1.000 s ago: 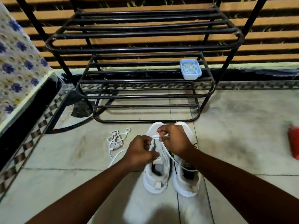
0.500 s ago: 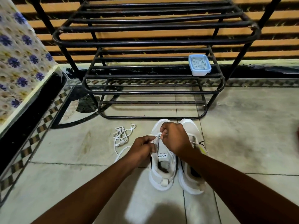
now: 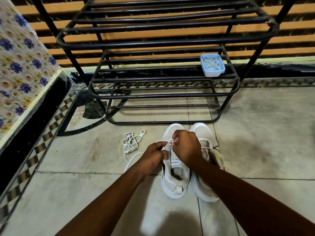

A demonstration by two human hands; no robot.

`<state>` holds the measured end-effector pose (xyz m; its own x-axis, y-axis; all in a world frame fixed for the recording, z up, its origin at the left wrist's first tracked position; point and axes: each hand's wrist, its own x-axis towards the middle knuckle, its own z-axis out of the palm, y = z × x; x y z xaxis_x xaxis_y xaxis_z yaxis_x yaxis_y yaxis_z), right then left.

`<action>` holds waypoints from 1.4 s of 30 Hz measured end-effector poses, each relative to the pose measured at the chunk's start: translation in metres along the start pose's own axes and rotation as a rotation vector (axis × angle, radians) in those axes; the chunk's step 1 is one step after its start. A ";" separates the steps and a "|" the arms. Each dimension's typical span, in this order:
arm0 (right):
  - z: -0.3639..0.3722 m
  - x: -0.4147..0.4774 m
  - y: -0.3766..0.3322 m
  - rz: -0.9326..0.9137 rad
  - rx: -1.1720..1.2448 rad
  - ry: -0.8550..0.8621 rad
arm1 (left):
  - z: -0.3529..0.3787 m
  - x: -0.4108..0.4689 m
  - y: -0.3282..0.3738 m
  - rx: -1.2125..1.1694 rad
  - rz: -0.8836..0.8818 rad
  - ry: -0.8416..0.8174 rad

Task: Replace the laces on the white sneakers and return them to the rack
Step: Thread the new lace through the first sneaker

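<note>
On floor tiles (image 3: 255,133), left hand (image 3: 153,155) and right hand (image 3: 186,147) pinch lace (image 3: 168,143); eyelets hidden.

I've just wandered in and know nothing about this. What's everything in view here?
white sneakers: two, white, side by side on the floor before the rack
held lace: one, white, at the eyelets of the sneaker on the left
loose lace: one tangle, white, on the floor left of the sneakers
shoe rack: one, black metal, by the slatted wall
lidded container: one, light blue, right end of the middle shelf in view
floral cloth: one, pale with blue flowers, far left
floor: grey tiles
left hand: one, pinches the held lace
right hand: one, pinches the held lace
</note>
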<state>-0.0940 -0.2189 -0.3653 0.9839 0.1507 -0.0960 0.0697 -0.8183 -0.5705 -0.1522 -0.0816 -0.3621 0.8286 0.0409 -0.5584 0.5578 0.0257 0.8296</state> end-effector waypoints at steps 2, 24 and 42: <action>-0.001 0.000 -0.006 0.001 -0.041 0.013 | -0.001 0.000 0.000 0.000 0.011 -0.013; -0.014 0.003 -0.014 -0.322 -0.273 -0.111 | -0.002 0.001 -0.001 -0.002 0.042 -0.019; -0.019 -0.017 -0.008 -0.220 -0.334 0.065 | 0.005 0.017 -0.003 -0.013 0.035 0.114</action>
<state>-0.1080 -0.2257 -0.3432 0.9471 0.3160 0.0568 0.3191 -0.9072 -0.2739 -0.1397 -0.0861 -0.3738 0.8362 0.1555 -0.5260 0.5273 0.0356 0.8489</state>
